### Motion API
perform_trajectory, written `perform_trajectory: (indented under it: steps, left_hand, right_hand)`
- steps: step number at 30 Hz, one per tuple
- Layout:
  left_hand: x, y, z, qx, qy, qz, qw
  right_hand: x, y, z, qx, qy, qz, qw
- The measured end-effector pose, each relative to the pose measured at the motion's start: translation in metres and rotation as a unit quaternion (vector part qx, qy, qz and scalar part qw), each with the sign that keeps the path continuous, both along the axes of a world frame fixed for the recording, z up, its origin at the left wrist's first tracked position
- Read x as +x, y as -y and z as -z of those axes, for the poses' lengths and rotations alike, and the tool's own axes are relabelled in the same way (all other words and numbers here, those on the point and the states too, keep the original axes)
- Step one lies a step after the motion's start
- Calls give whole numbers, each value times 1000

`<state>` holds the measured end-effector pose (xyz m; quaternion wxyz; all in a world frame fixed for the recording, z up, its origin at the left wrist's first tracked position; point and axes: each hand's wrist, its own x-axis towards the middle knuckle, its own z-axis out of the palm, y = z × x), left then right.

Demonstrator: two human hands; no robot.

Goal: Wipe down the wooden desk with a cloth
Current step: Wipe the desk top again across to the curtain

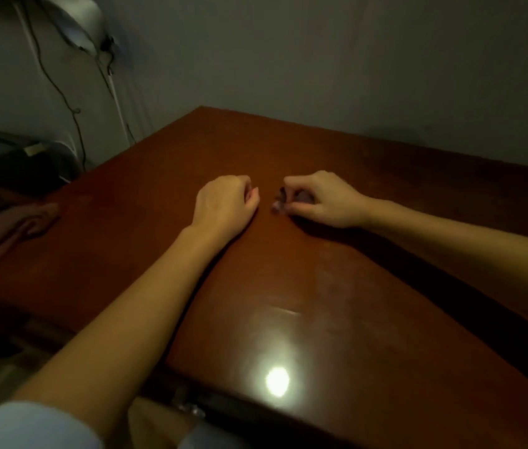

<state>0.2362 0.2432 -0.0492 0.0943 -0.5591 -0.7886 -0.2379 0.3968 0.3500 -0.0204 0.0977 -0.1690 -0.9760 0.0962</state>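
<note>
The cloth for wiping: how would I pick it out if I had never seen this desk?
Start at the reddish-brown wooden desk filling the view. Follow its left edge, where a crumpled pinkish cloth lies over the rim. Nothing else there is pale and draped; it lies well away from the left hand and the right hand, which pinches a small dark object.

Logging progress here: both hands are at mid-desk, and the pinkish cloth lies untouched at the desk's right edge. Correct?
Not quite: the head view shows the pinkish cloth at the desk's left edge, not the right. The rest holds: the left hand and the right hand, which pinches a small dark object, are at mid-desk, and neither touches the cloth.
</note>
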Motion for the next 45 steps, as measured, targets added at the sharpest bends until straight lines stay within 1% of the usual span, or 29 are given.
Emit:
perform_trajectory:
  steps: [2,3,4,5,7,9,11,12,13,15,18,19,20,21,23,25,27,28,30,32,34,35,36,37,39,41,42,43,45]
  left_hand:
    - [1,1,0,2,-2,4,1000]
    - [1,2,0,1,-3,4,1000]
    - [2,4,0,0,-6,5,1000]
    - [3,6,1,-1,-8,8,1000]
    - [7,13,1,0,-12,15,1000]
    - [10,22,3,8,-12,19,1000]
    - [12,28,3,9,-4,21,1000]
    - [12,30,2,8,3,21,1000]
    - [13,31,2,7,8,18,1000]
    - [12,33,2,9,10,4,1000]
    - [11,34,4,10,10,0,1000]
    - [11,34,4,7,10,1,1000]
    - [11,35,4,4,11,2,1000]
    - [12,35,4,1,14,2,1000]
    - [14,38,4,1,16,6,1000]
    - [15,41,3,1,20,10,1000]
    - [15,44,3,-3,26,9,1000]
    - [15,45,2,-5,25,5,1000]
    - [15,46,2,-1,20,-7,1000]
    - [14,46,2,7,16,-16,1000]
    - [15,46,3,7,16,-14,1000]
    - [15,46,3,7,17,-12,1000]
    - [15,46,3,7,17,-10,1000]
    - [15,46,3,4,18,-8,1000]
    - [15,46,3,1,26,-2,1000]
    - [15,46,3,1,29,2,1000]
    - [15,46,3,2,27,-1,1000]
    - [15,45,4,2,23,-4,1000]
    - [14,45,4,4,11,-15,1000]
  right_hand:
    - [25,43,0,-17,12,-87,996]
    - [39,52,0,-28,22,-109,993]
    - [52,48,-2,-40,29,-101,994]
    - [63,37,-5,-46,33,-68,996]
    - [77,3,-10,-23,21,35,999]
    - [73,-29,-12,6,32,139,990]
    - [53,-36,-7,31,38,178,983]
    - [40,-28,-4,34,32,165,985]
    - [28,-11,-2,32,22,126,991]
    - [20,40,0,10,0,18,1000]
    - [53,118,-3,-23,29,-128,991]
    - [66,125,-2,-31,40,-153,987]
    - [75,121,-3,-33,42,-151,987]
    - [80,106,-4,-26,39,-121,992]
    - [75,62,-5,-4,5,-12,1000]
    - [60,21,-7,22,-15,104,994]
    - [39,8,-2,30,-15,156,987]
    - [29,14,0,42,-18,146,988]
    - [20,53,4,49,-27,70,996]
    - [33,105,5,5,-39,-43,998]
    - [61,145,2,-36,-26,-149,988]
    - [75,151,2,-54,-20,-181,982]
    - [86,144,1,-68,-13,-181,981]
    - [94,129,0,-70,-10,-152,986]
    - [97,88,-4,-44,-30,-44,998]
    - [91,53,-5,6,-41,67,997]
    - [83,44,-2,25,-33,103,994]
    - [73,45,0,37,-28,111,993]
    - [51,75,8,50,-38,50,997]
